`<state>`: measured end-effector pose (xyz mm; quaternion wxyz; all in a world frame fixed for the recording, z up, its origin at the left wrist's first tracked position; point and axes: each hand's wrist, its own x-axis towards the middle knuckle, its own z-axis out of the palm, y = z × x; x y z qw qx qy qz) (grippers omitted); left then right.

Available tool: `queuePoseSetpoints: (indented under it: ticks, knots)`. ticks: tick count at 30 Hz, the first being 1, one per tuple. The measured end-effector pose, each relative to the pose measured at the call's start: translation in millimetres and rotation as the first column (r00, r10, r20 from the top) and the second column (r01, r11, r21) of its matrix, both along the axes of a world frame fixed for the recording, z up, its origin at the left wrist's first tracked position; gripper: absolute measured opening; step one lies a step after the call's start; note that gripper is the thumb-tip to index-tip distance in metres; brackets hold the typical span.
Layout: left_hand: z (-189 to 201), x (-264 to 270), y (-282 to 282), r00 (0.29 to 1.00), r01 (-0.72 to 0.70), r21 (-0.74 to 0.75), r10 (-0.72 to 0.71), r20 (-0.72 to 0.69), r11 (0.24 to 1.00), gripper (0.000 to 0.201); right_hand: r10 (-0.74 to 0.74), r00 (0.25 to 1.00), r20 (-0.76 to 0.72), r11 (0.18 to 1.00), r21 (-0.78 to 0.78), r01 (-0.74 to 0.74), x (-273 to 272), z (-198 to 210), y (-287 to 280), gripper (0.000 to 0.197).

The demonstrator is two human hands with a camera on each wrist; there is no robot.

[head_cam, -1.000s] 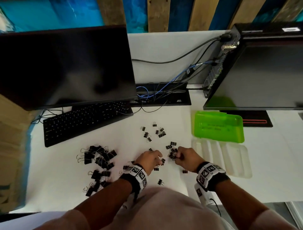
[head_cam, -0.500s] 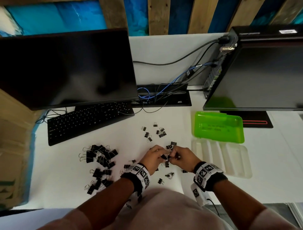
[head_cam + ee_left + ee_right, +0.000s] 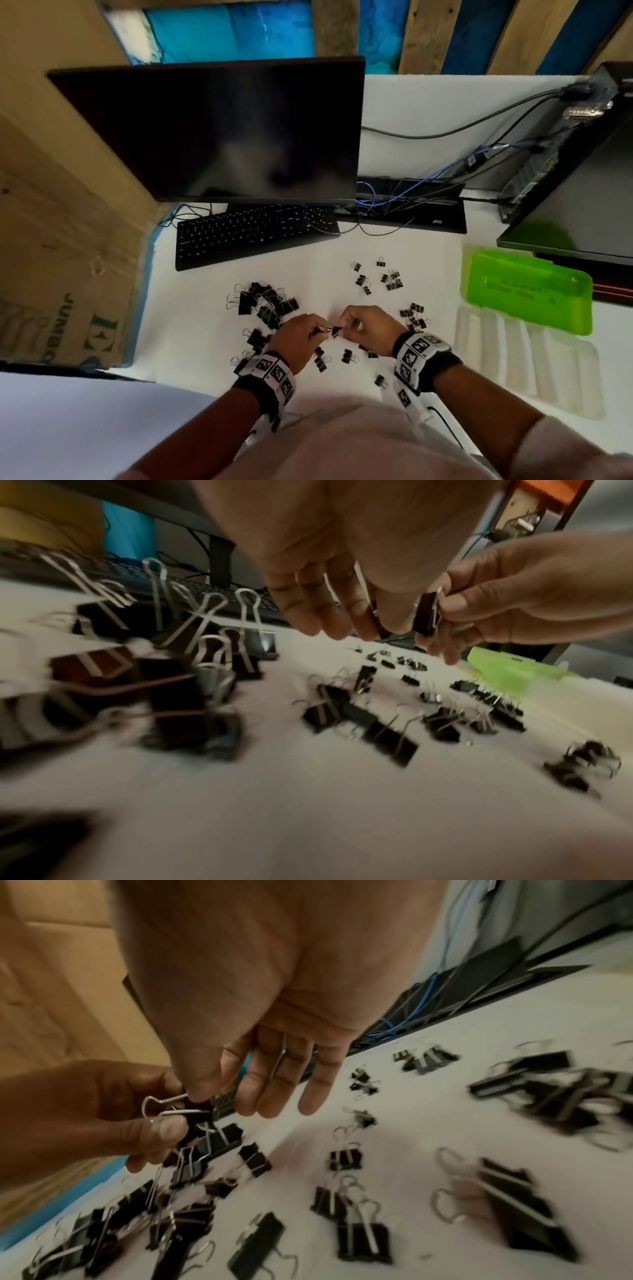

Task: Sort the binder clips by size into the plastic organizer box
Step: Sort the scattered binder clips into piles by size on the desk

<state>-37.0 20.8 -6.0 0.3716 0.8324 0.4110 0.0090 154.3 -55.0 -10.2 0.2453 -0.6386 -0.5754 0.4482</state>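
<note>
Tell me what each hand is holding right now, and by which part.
Both hold one binder clip above the table. The left hand pinches its wire handles; the right hand pinches its black body. Anything else inside either hand cannot be told.

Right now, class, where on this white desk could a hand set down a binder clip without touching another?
Bare white desk lies between the black keyboard and the scattered small black binder clips. Crowded: the pile of large black clips and under both hands.
</note>
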Motion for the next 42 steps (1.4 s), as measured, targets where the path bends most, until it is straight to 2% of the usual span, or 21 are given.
queuePoseSetpoints:
  ticks: [3, 7, 9, 11, 14, 16, 19, 23, 25, 27, 31, 35, 38, 42]
  knots:
    - [-1.4, -21.4, 1.5, 0.992, -0.032, -0.082, 0.021, -0.123, 0.996, 0.036, 0.108, 0.985, 0.138, 0.994, -0.003, -0.109, -18.5, -3.6, 12.6, 0.013]
    - [-7.1, -34.2, 7.4, 0.985, -0.079, -0.139, 0.055, -0.165, 0.987, 0.054, 0.183, 0.956, 0.228, 0.982, 0.01, -0.19, -25.0, -2.9, 16.5, 0.014]
    - [-5.3, -32.1, 8.9, 0.988, -0.091, -0.129, 0.072, -0.139, 0.987, 0.055, 0.167, 0.945, 0.28, 0.982, 0.04, -0.185, -12.3, -3.3, 12.6, 0.016]
    - [-2.8, -25.3, 8.0, 0.993, -0.073, -0.081, 0.065, -0.097, 0.994, 0.05, 0.064, 0.949, 0.31, 0.996, 0.043, -0.082, 11.0, -2.9, 4.9, 0.025]
    - [-0.3, -6.5, 5.0, 0.995, 0.095, -0.002, -0.095, -0.029, 0.995, 0.04, -0.053, 0.935, 0.35, 0.995, -0.058, 0.078, 48.2, 1.4, -17.2, 0.033]
    - [-1.1, 11.4, 0.3, 0.964, 0.261, -0.006, -0.261, -0.048, 0.965, 0.036, 0.026, 0.923, 0.384, 0.982, -0.183, 0.048, 64.2, 5.6, -35.0, 0.036]
    - [-6.9, 37.1, -5.8, 0.884, 0.439, -0.069, -0.445, -0.144, 0.896, 0.048, 0.154, 0.916, 0.369, 0.944, -0.328, -0.027, 68.6, 8.8, -60.4, 0.044]
    - [-12.9, 56.0, -9.8, 0.792, 0.545, -0.065, -0.539, -0.287, 0.836, 0.058, 0.231, 0.889, 0.396, 0.942, -0.32, -0.102, 57.2, 1.1, -76.0, 0.039]
    - [-14.3, 60.1, -11.7, 0.78, 0.551, -0.05, -0.535, -0.323, 0.833, 0.057, 0.272, 0.842, 0.466, 0.952, -0.259, -0.164, 48.2, -4.1, -78.2, 0.025]
    - [-16.7, 64.7, -13.7, 0.799, 0.518, -0.072, -0.513, -0.313, 0.852, 0.051, 0.277, 0.81, 0.517, 0.957, -0.226, -0.183, 40.6, -7.5, -79.9, 0.014]
    - [-19.8, 71.2, -17.7, 0.854, 0.423, -0.106, -0.435, -0.284, 0.9, 0.04, 0.18, 0.853, 0.49, 0.978, -0.185, -0.101, 42.3, -13.7, -84.1, 0.018]
    - [-19.0, 70.5, -19.8, 0.887, 0.361, -0.101, -0.375, -0.271, 0.927, 0.046, 0.041, 0.902, 0.431, 0.988, -0.153, 0.028, 58.2, -14.7, -90.0, 0.027]
    - [-17.2, 68.1, -21.1, 0.914, 0.303, -0.12, -0.324, -0.245, 0.945, 0.049, 0.039, 0.88, 0.474, 0.992, -0.122, 0.021, 67.3, -18.4, -92.3, 0.031]
    - [-14.8, 66.1, -27.3, 0.902, 0.336, -0.119, -0.355, -0.245, 0.934, 0.05, 0.097, 0.845, 0.527, 0.993, -0.112, -0.044, 72.9, -16.8, -86.0, 0.03]
